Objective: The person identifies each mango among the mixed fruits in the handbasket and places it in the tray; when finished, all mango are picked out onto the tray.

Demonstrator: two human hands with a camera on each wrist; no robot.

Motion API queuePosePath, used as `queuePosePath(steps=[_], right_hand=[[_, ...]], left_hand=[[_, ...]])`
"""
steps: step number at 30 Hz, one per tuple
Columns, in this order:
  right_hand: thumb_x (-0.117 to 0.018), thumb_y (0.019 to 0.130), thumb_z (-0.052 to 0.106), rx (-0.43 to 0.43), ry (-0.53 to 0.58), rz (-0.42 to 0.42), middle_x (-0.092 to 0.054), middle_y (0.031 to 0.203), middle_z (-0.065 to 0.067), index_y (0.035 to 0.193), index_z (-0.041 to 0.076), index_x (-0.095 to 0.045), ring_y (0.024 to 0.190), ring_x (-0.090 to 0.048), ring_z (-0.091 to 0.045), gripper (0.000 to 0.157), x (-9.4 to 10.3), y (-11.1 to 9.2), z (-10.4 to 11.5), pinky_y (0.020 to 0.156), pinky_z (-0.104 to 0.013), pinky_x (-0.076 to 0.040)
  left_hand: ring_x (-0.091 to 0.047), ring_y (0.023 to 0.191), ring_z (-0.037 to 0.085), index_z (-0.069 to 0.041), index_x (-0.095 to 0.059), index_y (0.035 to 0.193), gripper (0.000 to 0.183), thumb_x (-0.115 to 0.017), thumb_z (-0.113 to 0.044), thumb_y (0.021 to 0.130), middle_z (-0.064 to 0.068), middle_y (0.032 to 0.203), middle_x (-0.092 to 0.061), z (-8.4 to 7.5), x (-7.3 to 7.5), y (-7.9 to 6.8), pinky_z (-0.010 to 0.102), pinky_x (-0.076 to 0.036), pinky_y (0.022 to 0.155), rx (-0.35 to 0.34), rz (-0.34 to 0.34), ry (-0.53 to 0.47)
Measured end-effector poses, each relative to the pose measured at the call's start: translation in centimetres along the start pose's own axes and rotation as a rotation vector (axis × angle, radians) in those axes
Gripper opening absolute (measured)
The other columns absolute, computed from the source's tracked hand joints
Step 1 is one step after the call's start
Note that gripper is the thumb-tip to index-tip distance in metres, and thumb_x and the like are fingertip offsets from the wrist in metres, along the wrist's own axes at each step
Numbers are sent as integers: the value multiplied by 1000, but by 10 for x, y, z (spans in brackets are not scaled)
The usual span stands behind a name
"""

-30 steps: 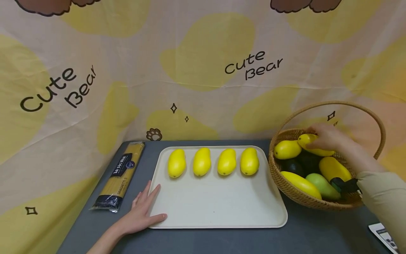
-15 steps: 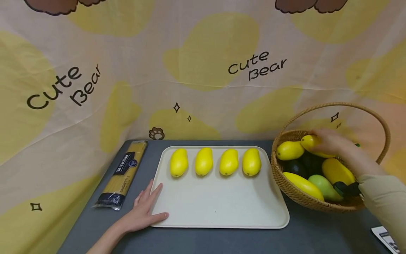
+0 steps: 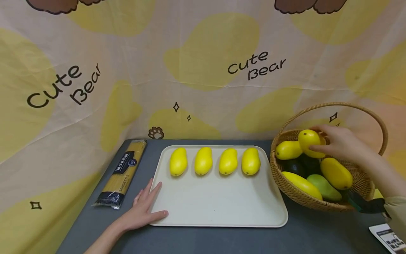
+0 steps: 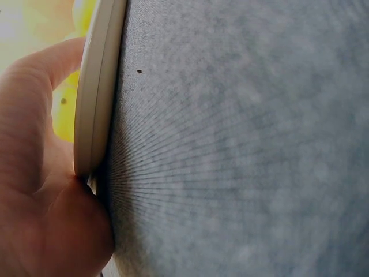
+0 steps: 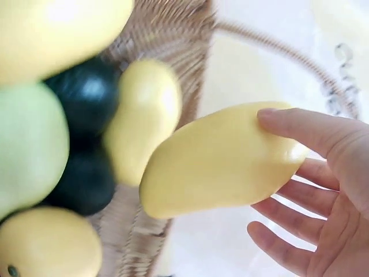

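Over the far part of the wicker basket (image 3: 304, 197), my right hand (image 3: 339, 143) pinches a yellow mango (image 3: 309, 139) between thumb and fingers. The right wrist view shows this mango (image 5: 213, 164) tilted, with the thumb on one end and other fingers behind it. My left hand (image 3: 141, 210) lies with spread, straight fingers at the left edge of the white tray (image 3: 219, 204). In the left wrist view the tray's rim (image 4: 98, 92) sits against that hand (image 4: 46, 190). A row of several mangoes, one of them the rightmost mango (image 3: 250, 161), lies along the tray's far side.
Inside the basket lie more yellow fruit (image 3: 301, 185), a green fruit (image 3: 323, 187) and dark fruits (image 5: 86, 98). The basket's tall handle (image 3: 336, 103) arches above. A spaghetti pack (image 3: 122, 174) lies left of the tray. A printed card (image 3: 388, 238) is at the right.
My right hand has turned and raised the mango a little from the fruit in the basket, and its wrist has swung right. The left hand stays at the tray's edge.
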State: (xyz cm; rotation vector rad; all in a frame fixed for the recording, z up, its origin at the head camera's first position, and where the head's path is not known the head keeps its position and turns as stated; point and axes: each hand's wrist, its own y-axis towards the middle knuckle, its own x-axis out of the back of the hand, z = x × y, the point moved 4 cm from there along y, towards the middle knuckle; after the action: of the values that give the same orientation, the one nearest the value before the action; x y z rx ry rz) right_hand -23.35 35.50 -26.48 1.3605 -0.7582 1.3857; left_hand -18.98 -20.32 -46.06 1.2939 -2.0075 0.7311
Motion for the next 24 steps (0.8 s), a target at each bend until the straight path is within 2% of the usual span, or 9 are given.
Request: queuePosePath(steps=[6,12,14,17,19,24], right_hand=[[-81,81,31,29,8,-104,-67,107,-16,127,3,-58,93,-63,-34,59,12,-22,44,71,-51,-49],[-86,74,27,147,8,-200,-68,111,-8,129,8,-59,90,-65,-24,64,14,-31,96,67,-40,-52],[-87,73,27,189,29,-207,-66,115,-7,130,10,-59,93,-65,-24,66,11,-32,113,71,-41,-52],[-87,73,27,236,61,-189,-65,118,-6,131,11,-58,97,-64,-23,66,2,-30,138,75,-44,-53],[-86,75,28,237,80,-154,-65,120,-6,132,12,-58,101,-64,-25,65,-7,-26,153,79,-46,-53],[-85,76,33,250,123,-103,-66,118,-4,130,14,-60,101,-63,-21,62,-45,-16,187,82,-44,-53]], left_hand=[[2,143,49,-4,-16,156,98,-68,-48,86,27,159,5,2,3,0,67,6,107,-13,-26,-47],[2,145,46,-2,-10,156,99,-67,-46,87,25,160,3,3,7,2,64,8,110,12,-29,-108],[3,145,44,-2,-8,156,99,-66,-46,88,24,160,3,4,8,2,63,9,110,31,-21,-134],[5,145,43,-3,-7,156,96,-63,-45,91,22,161,3,6,11,2,64,9,110,61,-15,-183],[7,146,42,-6,-6,157,92,-61,-44,93,19,162,3,8,13,1,65,7,109,84,-9,-231],[5,147,39,-10,-6,157,85,-57,-40,97,16,162,2,7,15,-1,65,0,111,106,-10,-332]])
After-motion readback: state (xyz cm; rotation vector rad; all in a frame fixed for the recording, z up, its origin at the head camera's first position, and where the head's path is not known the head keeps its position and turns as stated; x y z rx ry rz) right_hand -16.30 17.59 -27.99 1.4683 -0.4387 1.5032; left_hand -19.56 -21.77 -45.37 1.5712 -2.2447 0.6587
